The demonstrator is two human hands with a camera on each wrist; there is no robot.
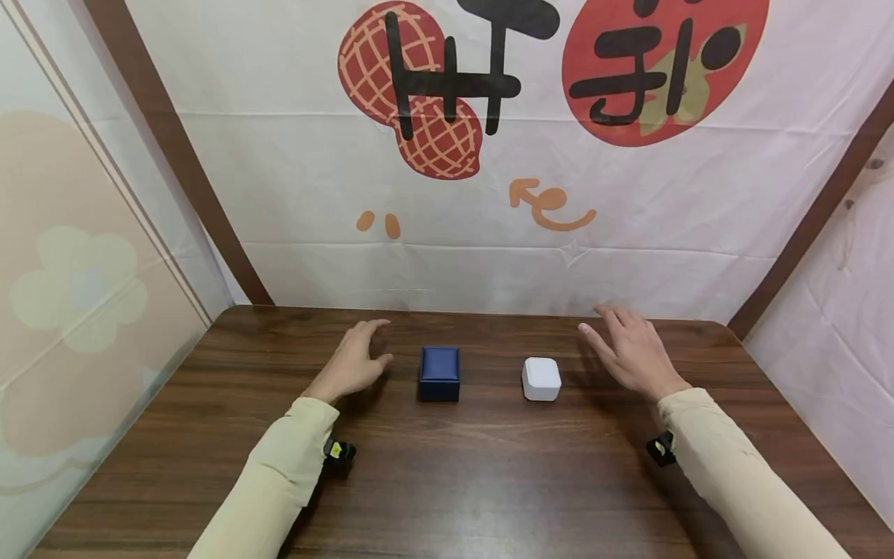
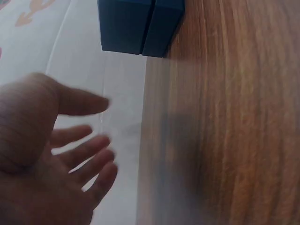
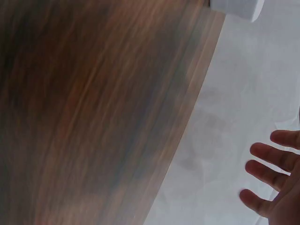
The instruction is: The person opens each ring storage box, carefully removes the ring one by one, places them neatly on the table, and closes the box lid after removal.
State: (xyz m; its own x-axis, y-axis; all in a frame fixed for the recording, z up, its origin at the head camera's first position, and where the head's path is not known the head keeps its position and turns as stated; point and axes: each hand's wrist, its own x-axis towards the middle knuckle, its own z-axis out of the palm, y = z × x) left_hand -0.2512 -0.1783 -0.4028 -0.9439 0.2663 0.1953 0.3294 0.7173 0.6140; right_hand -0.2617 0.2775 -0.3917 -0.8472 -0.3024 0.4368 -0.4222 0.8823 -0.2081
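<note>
A dark blue box point(image 1: 439, 375) with a padded lid stands closed on the wooden table, and its lid seam shows in the left wrist view, where the blue box point(image 2: 136, 26) is cut off at the top. To its right is a small white rounded box point(image 1: 541, 379); only a corner of the white box point(image 3: 238, 7) appears in the right wrist view. My left hand point(image 1: 355, 362) is held just left of the blue box, fingers loosely bent, holding nothing. Over on the right, my right hand point(image 1: 632, 347) spreads its fingers beside the white box, also with nothing in it.
The brown wood-grain table point(image 1: 447, 481) ends at a white printed cloth point(image 1: 300, 178) hanging behind it. More cloth hangs at the left and right sides. A small black wrist device point(image 1: 338, 452) sits under each sleeve.
</note>
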